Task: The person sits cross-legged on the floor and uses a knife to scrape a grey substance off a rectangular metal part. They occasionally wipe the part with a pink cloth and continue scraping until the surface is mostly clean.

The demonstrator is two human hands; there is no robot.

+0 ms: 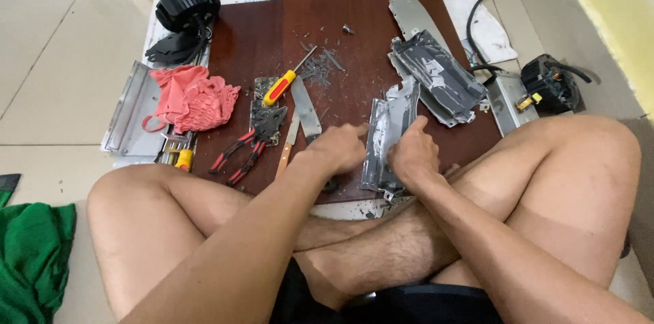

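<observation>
The grey foil-wrapped metal strip [383, 139] lies near the front edge of the dark brown wooden board [252, 38], standing lengthwise between the person's two hands. The left hand [338, 149] curls over its left edge, fingers bent and pressing the strip, with the index finger reaching toward the foil. The right hand [413, 153] grips the strip's right edge, thumb up along the metal and the other fingers folded around the lower part. Both hands thus clasp the same piece, which rests on the board just in front of the person's crossed legs.

Just left of the left hand lies a knife [298, 123] with a wooden handle and a broad blade. Beside it a screwdriver with a yellow and red handle [284, 84] rests on a small dark circuit board [262, 116], and red-handled pliers [246, 150] lie at that board's lower end. Farther left a crumpled pink cloth [193, 99] sits at the wooden board's edge, partly over a flat metal panel [133, 116] on the floor. Behind the right hand, a second grey foil-covered housing [439, 79] lies tilted on the board, with small dark scraps [320, 65] scattered toward the middle. A black round finned part [188, 5] sits at the far left corner, and a black wired component [550, 83] lies on the tiled floor to the right. A green cloth [34, 256] lies by the left knee.
</observation>
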